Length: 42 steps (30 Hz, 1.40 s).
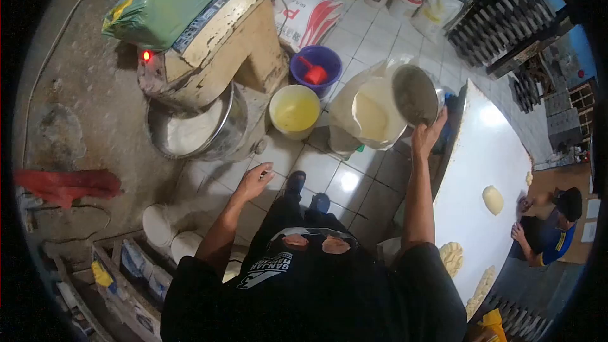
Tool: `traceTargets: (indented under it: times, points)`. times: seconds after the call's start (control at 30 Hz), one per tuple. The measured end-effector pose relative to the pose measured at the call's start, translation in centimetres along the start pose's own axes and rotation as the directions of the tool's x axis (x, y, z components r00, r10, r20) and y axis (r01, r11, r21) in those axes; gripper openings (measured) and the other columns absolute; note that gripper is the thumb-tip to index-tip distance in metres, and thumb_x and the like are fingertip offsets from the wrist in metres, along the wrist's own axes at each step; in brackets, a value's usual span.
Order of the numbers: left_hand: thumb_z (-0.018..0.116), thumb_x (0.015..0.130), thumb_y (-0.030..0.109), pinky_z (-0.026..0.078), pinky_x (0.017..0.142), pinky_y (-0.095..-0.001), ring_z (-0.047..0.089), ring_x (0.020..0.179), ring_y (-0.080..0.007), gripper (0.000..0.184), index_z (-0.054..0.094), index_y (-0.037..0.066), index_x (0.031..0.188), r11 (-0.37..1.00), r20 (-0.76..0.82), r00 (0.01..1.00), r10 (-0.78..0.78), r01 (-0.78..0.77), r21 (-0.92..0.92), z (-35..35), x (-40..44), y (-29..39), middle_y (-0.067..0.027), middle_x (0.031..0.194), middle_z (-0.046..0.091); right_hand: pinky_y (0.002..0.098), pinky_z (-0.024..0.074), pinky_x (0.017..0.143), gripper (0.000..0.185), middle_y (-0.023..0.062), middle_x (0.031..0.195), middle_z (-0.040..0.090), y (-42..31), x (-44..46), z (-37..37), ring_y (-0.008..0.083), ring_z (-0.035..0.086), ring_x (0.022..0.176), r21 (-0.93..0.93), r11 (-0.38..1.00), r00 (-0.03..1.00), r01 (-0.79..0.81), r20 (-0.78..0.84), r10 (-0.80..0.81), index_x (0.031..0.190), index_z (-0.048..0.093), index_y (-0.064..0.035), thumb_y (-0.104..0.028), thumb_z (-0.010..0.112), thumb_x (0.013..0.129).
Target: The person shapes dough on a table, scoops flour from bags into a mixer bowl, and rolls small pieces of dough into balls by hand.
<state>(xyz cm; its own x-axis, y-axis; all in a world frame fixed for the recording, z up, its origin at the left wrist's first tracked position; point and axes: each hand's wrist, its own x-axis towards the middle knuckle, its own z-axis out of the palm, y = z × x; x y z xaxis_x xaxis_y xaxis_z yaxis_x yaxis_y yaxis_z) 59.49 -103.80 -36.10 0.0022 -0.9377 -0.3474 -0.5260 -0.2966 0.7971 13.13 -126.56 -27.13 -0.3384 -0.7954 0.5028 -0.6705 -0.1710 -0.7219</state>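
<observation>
Black T-shirt [354, 301] with white print on it takes up the bottom of the view, closest thing to the lens. Main item is a metal pot [410, 94], up in the right hand [429, 133] and tilted over the right side of a pale, sack-lined tub [343, 106]. Right fingers are closed on the pot's near rim, thumb and all, as far as I can see; can't make out what's inside the pot, if anything. Pale powder [370, 119] sits in the tub, just left of the pot.

Left hand [254, 182] is well apart from the pot, lower and off to the left, hanging above the tiles [329, 177]. Its fingers are loosely bent and a bit apart, not gripping anything that I can spot. Nearest stuff to it: a bucket of yellow liquid [297, 111] up ahead, and a big metal mixing bowl [238, 114] with white stuff [189, 134] in it, ahead and to the left.

Further out, a purple basin [336, 63] with a red scoop [315, 75] is right behind the yellow bucket. Over on the right, a white table [468, 171] has a dough lump [493, 200] on it, and a co-worker [558, 247] is at its far edge.
</observation>
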Motion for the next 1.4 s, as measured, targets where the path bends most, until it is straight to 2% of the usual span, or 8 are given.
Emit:
traceTargets:
  times: [0.2,0.43,0.63,0.77,0.93,1.13,1.23,1.4]
  points:
    - [0.055,0.105,0.035,0.04,0.11,-0.0358,0.051,0.132,-0.0224,0.053,0.044,0.009,0.15,0.843,-0.218,0.976,-0.026,-0.096,-0.529,2.1,0.9,2.5,-0.0108,0.146,0.054,0.0528,0.0567,0.081,0.063,0.0202,0.147,0.043,-0.8,-0.4,-0.9,0.0478,0.063,0.109,-0.341,0.904,0.957,0.258,0.216,-0.191,0.148,0.036,-0.0131,0.001,0.051,0.089]
    - [0.032,0.099,0.071,0.007,0.123,-0.0503,0.001,0.157,-0.0261,0.09,-0.001,0.016,0.163,0.394,-0.187,0.981,0.05,-0.192,-0.899,4.7,12.0,15.2,-0.0095,0.171,0.004,0.0513,0.0549,0.089,0.071,0.0228,0.148,0.041,-4.9,1.9,-3.2,0.0467,0.059,0.116,-0.358,0.881,0.949,0.31,0.178,-0.261,0.151,0.031,-0.0122,0.001,0.058,0.087]
    - [0.03,0.098,0.074,0.01,0.123,-0.0534,0.01,0.156,-0.0241,0.092,0.004,0.015,0.163,0.16,-0.105,0.957,-0.27,-0.062,-0.985,12.6,20.4,14.7,-0.009,0.17,0.007,0.0474,0.051,0.098,0.075,0.0251,0.146,0.042,-1.8,-2.2,0.7,0.0475,0.051,0.126,-0.401,0.867,0.943,0.296,-0.024,-0.333,0.151,0.029,-0.0058,0.002,0.061,0.083]
    - [0.031,0.095,0.078,0.029,0.118,-0.0486,0.033,0.146,-0.0264,0.091,0.025,0.014,0.16,-0.135,0.073,0.997,0.002,0.073,-0.988,15.8,25.5,19.4,-0.0101,0.162,0.031,0.0504,0.0517,0.096,0.074,0.0295,0.144,0.041,-1.8,-8.9,2.6,0.0492,0.055,0.12,-0.319,0.895,0.843,0.314,0.527,-0.108,0.151,0.03,-0.0063,0.003,0.059,0.083]
    - [0.041,0.091,0.08,0.025,0.12,-0.0475,0.024,0.151,-0.0294,0.105,0.005,0.012,0.163,0.135,0.123,0.991,-0.05,0.129,-0.982,16.0,27.4,17.0,-0.0061,0.168,0.014,0.0503,0.0505,0.098,0.075,0.0237,0.146,0.041,-3.1,-6.8,0.4,0.0473,0.053,0.124,-0.346,0.935,0.884,0.08,0.458,0.093,0.152,0.028,-0.0043,0.005,0.052,0.082]
    - [0.047,0.097,0.066,0.023,0.121,-0.0403,0.029,0.148,-0.0223,0.084,0.033,0.007,0.156,0.424,0.045,0.998,-0.042,0.059,-0.904,8.2,17.2,15.9,-0.0092,0.162,0.032,0.0492,0.0269,0.119,0.071,0.0231,0.143,0.046,-2.4,-3.6,-0.3,0.0395,0.041,0.138,-0.06,0.977,0.971,0.203,0.143,-0.193,0.147,0.04,0.0017,0.003,0.053,0.078]
    - [0.057,0.099,0.053,0.033,0.116,-0.0416,0.038,0.143,-0.0253,0.073,0.036,0.01,0.155,0.843,-0.182,0.973,0.142,-0.216,-0.492,5.6,11.7,11.4,-0.012,0.157,0.038,0.0468,0.0516,0.099,0.06,0.0242,0.146,0.044,-6.6,-5.5,0.7,0.0358,0.055,0.124,0.515,0.759,0.88,-0.398,0.449,0.157,0.147,0.037,0.0023,-0.007,0.058,0.092]
    - [0.069,0.096,0.037,0.05,0.099,-0.0396,0.052,0.128,-0.0258,0.075,0.033,0.012,0.156,0.631,-0.206,0.975,-0.083,-0.109,-0.768,1.1,-2.1,4.7,-0.014,0.151,0.045,0.042,0.0563,0.075,0.045,0.0152,0.121,0.063,-7.9,-17.8,11.2,0.0282,0.065,0.097,0.308,0.752,0.602,-0.583,0.786,0.145,0.134,0.05,0.0021,-0.023,0.061,0.098]
